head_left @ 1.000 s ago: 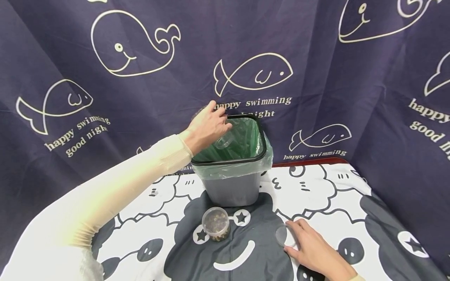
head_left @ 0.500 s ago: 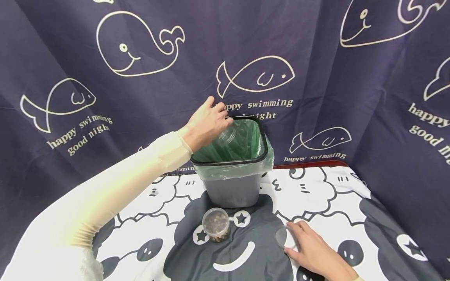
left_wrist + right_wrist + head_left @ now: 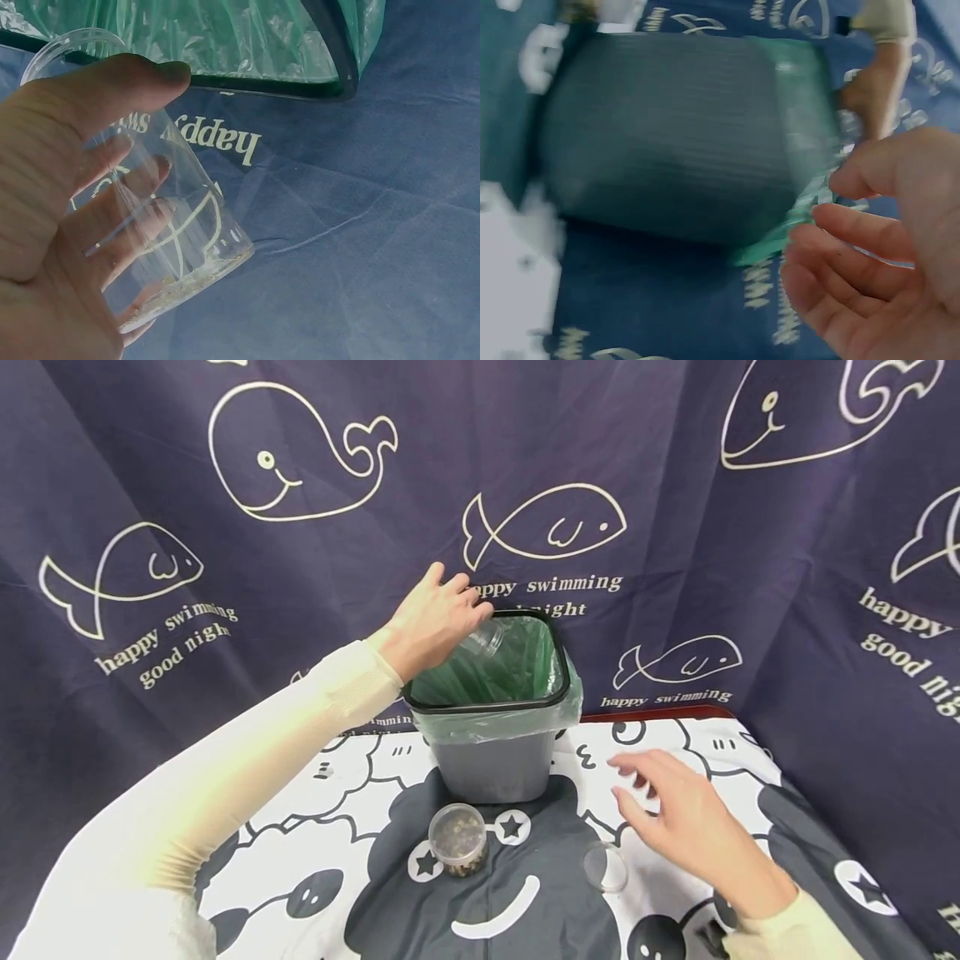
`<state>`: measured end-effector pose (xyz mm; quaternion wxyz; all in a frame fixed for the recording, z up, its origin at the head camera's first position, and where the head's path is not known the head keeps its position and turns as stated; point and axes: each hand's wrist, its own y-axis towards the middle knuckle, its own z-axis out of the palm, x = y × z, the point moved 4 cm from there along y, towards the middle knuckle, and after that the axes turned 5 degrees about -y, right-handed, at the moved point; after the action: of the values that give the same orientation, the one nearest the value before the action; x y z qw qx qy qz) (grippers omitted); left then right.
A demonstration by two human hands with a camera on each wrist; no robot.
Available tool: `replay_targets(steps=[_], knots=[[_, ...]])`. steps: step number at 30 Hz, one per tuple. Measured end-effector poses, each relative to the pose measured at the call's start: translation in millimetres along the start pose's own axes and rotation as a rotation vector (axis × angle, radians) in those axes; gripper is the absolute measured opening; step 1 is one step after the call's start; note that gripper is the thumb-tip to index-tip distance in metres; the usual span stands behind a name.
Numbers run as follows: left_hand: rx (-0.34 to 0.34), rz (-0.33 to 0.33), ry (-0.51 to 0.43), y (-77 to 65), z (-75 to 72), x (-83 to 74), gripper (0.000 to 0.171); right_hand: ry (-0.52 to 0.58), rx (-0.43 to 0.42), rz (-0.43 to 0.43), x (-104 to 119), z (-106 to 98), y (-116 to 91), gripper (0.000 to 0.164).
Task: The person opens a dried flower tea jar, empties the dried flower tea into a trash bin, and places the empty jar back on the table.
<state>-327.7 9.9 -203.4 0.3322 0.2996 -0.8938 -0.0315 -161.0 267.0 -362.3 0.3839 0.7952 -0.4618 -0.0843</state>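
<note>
My left hand (image 3: pixel 433 625) grips a clear plastic jar (image 3: pixel 176 225) between thumb and fingers. The jar is tilted, its mouth toward the green-lined trash bin (image 3: pixel 491 764), and a few pale crumbs cling to its bottom. In the head view the hand hides much of the jar. My right hand (image 3: pixel 678 814) is in the air right of the bin, fingers loosely bent and holding nothing. Below it a clear round lid (image 3: pixel 605 867) lies flat on the cloth. A second clear jar (image 3: pixel 458 839), with small brownish pieces inside, stands in front of the bin.
The sheep-patterned cloth (image 3: pixel 495 893) covers the table. Behind the bin hangs a dark blue curtain (image 3: pixel 525 435) with whale and fish prints, and it continues along the right side. A green bag (image 3: pixel 517 668) lines the bin and folds over its black rim.
My right hand has let go of the lid and risen up and away from it. The jar in my left hand has tipped a little higher; that hand has shifted slightly.
</note>
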Motion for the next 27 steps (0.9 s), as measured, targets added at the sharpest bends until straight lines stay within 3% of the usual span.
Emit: replay_targets(steps=[6, 14, 22, 27], knots=[[-0.011, -0.002, 0.012, -4.1, -1.8, -0.4, 0.024, 0.056, -0.064, -0.039, 23.0, -22.6, 77.1, 0.038], [0.036, -0.01, 0.014, -2.4, -6.1, -6.3, 0.025, 0.079, -0.021, -0.04, 39.6, -10.1, 161.5, 0.054], [0.09, -0.009, 0.073, -0.7, -11.3, -12.3, 0.033, 0.026, 0.193, 0.036, 55.4, 15.3, 210.1, 0.081], [0.085, -0.01, 0.109, 0.1, -13.3, -12.1, 0.049, 0.022, 0.263, 0.034, 57.5, 29.6, 226.6, 0.09]])
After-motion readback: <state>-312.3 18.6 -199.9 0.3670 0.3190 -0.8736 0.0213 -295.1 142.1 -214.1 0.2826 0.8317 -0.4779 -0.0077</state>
